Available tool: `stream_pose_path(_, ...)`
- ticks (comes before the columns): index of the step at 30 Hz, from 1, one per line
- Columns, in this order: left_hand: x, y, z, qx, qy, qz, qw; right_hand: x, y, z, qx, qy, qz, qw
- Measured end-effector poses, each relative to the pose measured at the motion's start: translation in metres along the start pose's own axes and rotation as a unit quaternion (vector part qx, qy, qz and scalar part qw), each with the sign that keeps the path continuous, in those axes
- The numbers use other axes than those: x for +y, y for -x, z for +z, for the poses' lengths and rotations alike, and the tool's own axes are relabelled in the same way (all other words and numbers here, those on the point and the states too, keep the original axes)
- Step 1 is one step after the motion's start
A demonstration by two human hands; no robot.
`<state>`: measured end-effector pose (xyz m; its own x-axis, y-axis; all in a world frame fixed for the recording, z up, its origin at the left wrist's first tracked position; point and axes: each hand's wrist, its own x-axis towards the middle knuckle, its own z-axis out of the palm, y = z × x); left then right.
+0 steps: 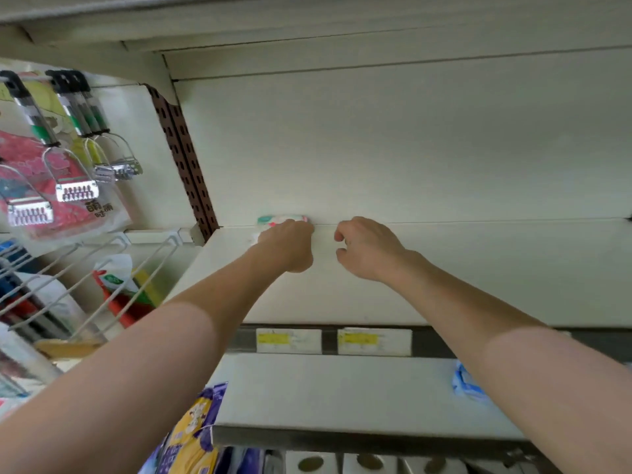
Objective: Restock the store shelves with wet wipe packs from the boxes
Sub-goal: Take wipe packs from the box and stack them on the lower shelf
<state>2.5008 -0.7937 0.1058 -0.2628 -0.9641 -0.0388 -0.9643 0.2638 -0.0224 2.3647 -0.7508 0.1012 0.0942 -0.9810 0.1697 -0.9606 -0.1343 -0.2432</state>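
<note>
A wet wipe pack [282, 219], white with green and pink print, lies at the back of the white upper shelf [478, 268], against the rear wall. My left hand [287, 246] reaches in and holds it with fingers curled over its near side, so most of the pack is hidden. My right hand [367, 249] hovers just to the right, apart from the pack, fingers loosely curled and holding nothing. No box is in view.
Two price labels [289, 341] [374, 342] sit on the shelf's front rail. The lower shelf [325, 391] carries a blue pack [466, 384] at right. Purple-yellow packs [195, 429] and paper rolls [311, 463] lie below. Peelers [77, 189] and wire racks [102, 268] hang at left.
</note>
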Motion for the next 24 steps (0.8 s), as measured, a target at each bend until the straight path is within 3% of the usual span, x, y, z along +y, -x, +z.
stream_pose_path(7, 0.105, 0.022, -0.009, 0.004, -0.019, 0.136, 0.991, 0.062, 0.077, -0.032, 0.025, 0.015, 0.125, 0.992)
stream_pose_path(12, 0.179, 0.052, -0.006, 0.005, -0.014, 0.251, 0.968, 0.096, 0.147, -0.05, 0.026, 0.016, 0.261, 0.965)
stream_pose_path(18, 0.25, 0.118, 0.01, -0.021, -0.022, 0.381, 0.924, 0.106, 0.253, -0.057, 0.053, 0.064, 0.388, 0.918)
stream_pose_path(24, 0.323, 0.207, 0.023, 0.004, -0.044, 0.527, 0.848, 0.112, 0.375, -0.07, 0.069, 0.061, 0.513, 0.854)
